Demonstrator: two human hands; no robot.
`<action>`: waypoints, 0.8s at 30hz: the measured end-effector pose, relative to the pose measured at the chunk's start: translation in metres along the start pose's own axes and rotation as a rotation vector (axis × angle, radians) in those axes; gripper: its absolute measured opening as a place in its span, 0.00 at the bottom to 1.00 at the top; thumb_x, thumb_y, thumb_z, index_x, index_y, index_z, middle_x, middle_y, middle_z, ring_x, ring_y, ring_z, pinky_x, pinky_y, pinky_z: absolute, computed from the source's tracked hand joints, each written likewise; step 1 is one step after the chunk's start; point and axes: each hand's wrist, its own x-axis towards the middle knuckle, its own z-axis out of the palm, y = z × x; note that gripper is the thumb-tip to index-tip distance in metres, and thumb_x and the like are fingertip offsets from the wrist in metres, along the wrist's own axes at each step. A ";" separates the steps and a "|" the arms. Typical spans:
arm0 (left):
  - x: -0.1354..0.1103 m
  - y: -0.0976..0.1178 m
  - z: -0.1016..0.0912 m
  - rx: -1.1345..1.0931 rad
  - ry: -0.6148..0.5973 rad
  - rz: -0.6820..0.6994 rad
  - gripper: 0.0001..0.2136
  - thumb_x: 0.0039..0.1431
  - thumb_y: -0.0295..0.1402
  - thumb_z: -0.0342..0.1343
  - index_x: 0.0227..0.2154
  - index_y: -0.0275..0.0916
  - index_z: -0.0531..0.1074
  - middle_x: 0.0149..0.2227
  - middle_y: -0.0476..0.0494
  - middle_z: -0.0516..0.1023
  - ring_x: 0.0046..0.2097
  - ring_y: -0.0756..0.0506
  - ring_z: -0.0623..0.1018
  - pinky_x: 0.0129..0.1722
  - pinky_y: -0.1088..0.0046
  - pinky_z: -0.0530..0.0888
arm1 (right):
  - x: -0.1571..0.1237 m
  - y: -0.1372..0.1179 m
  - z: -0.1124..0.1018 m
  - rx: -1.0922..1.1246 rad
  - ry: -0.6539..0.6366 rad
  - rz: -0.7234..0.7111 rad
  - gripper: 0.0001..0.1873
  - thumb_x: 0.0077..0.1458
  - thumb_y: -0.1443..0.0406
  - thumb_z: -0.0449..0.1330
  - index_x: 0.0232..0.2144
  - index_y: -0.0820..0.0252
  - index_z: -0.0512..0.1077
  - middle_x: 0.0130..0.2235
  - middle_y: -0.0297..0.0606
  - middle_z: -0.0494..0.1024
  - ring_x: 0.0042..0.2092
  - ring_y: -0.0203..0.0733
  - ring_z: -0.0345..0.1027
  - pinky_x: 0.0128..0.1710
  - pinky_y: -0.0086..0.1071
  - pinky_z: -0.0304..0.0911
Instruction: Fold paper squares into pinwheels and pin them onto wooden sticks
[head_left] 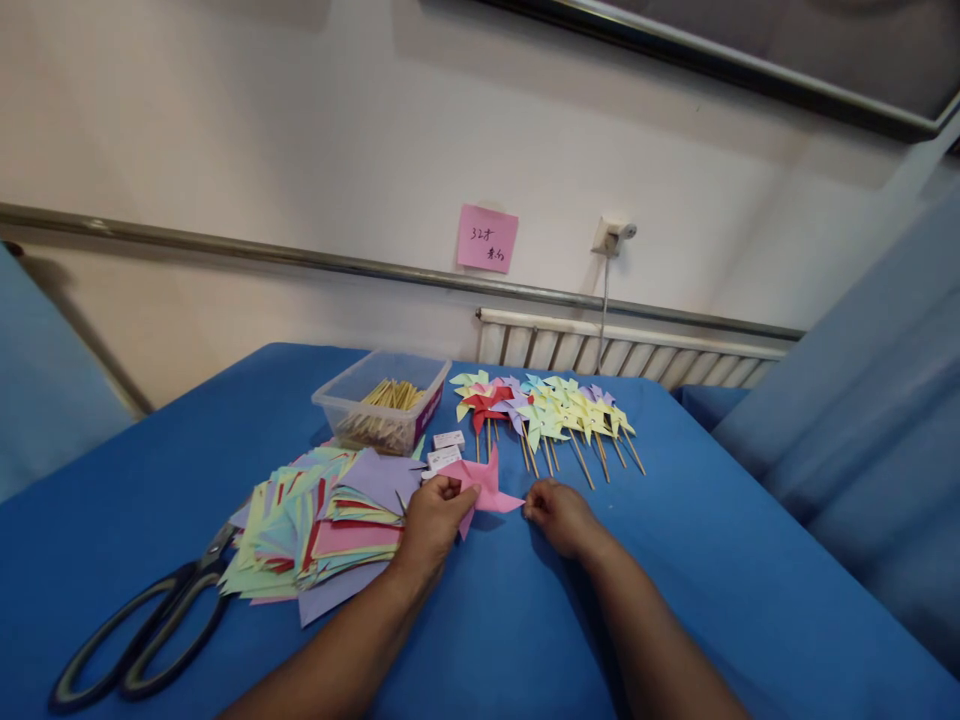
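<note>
A pink paper pinwheel with folded blades is held above the blue cloth. My left hand pinches its left side between thumb and fingers. At the tip of its right blade, the closed fingers of my right hand meet the paper; their exact grip is partly hidden. No stick shows on this pinwheel. Just behind my left hand lie small white boxes. To its left spreads a pile of coloured paper sheets, in purple, green, yellow, red and pink.
Large black-handled scissors lie left of the paper pile. Behind it stands a clear plastic box of thin wooden sticks. Several finished pinwheels on sticks lie at the back. A radiator and wall border the blue-covered table.
</note>
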 end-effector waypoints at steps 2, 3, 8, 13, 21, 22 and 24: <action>0.000 0.000 0.000 -0.003 -0.006 -0.002 0.13 0.36 0.39 0.62 0.16 0.38 0.64 0.17 0.56 0.63 0.21 0.53 0.62 0.20 0.78 0.57 | 0.002 0.002 0.001 0.002 0.010 0.005 0.05 0.50 0.71 0.55 0.26 0.59 0.71 0.31 0.34 0.74 0.33 0.35 0.66 0.32 0.25 0.54; 0.000 0.000 0.000 -0.003 -0.009 -0.003 0.13 0.36 0.39 0.62 0.16 0.38 0.65 0.17 0.56 0.63 0.21 0.53 0.62 0.20 0.78 0.57 | 0.003 0.003 0.001 0.000 0.017 0.008 0.05 0.49 0.71 0.56 0.26 0.59 0.71 0.31 0.34 0.74 0.33 0.35 0.66 0.32 0.25 0.54; 0.001 -0.002 -0.001 -0.004 -0.015 0.000 0.13 0.36 0.39 0.62 0.17 0.38 0.65 0.17 0.56 0.64 0.21 0.53 0.63 0.20 0.79 0.58 | 0.003 0.004 -0.001 -0.025 0.062 0.059 0.06 0.51 0.71 0.54 0.28 0.59 0.71 0.30 0.35 0.75 0.32 0.35 0.66 0.31 0.25 0.52; 0.002 -0.003 -0.001 -0.004 -0.027 0.004 0.14 0.37 0.41 0.62 0.17 0.38 0.65 0.17 0.56 0.64 0.21 0.53 0.63 0.20 0.78 0.58 | -0.008 -0.004 -0.003 -0.074 0.099 0.144 0.05 0.52 0.66 0.55 0.27 0.60 0.71 0.28 0.37 0.76 0.29 0.38 0.65 0.27 0.28 0.49; 0.002 -0.004 -0.002 -0.001 -0.024 0.011 0.15 0.36 0.42 0.63 0.17 0.37 0.65 0.17 0.56 0.64 0.20 0.53 0.63 0.19 0.78 0.58 | -0.015 -0.017 -0.001 -0.123 0.062 0.105 0.07 0.48 0.72 0.54 0.27 0.60 0.72 0.28 0.36 0.76 0.30 0.37 0.65 0.27 0.28 0.48; 0.002 -0.004 -0.002 -0.002 -0.025 0.012 0.15 0.36 0.42 0.63 0.17 0.37 0.65 0.17 0.55 0.64 0.20 0.53 0.63 0.19 0.78 0.58 | -0.014 -0.016 -0.002 -0.121 0.056 0.103 0.07 0.48 0.73 0.54 0.27 0.60 0.72 0.28 0.36 0.77 0.30 0.37 0.66 0.27 0.27 0.49; 0.002 -0.003 -0.002 -0.004 -0.026 0.012 0.15 0.36 0.42 0.63 0.17 0.37 0.66 0.16 0.55 0.64 0.20 0.53 0.63 0.19 0.78 0.58 | -0.014 -0.014 -0.003 -0.119 0.046 0.095 0.08 0.48 0.73 0.54 0.27 0.60 0.72 0.28 0.35 0.77 0.30 0.37 0.66 0.28 0.27 0.49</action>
